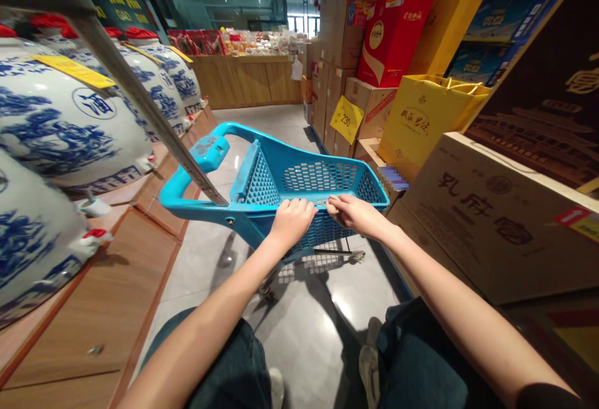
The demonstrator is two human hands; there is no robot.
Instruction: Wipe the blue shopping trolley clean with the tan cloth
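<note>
A blue plastic shopping cart (322, 162) stands sideways in front of me, its basket bare inside and its handle to the left. My left hand (294, 221) is closed over the near rim of the basket, knuckles up. A little to the right, my right hand (353, 212) also grips that rim, thumb and fingers pressed together; the undersides of its fingers are hidden. A metal pole (154, 112) slants down from the upper left to the cart near its handle.
Large blue-and-white jars (60, 115) line a wooden ledge (126, 271) on the left. On the right are stacked cartons (486, 221), a yellow gift bag (412, 122) and a red box (390, 40). A wooden counter (248, 81) with packaged goods stands ahead, beyond the grey floor.
</note>
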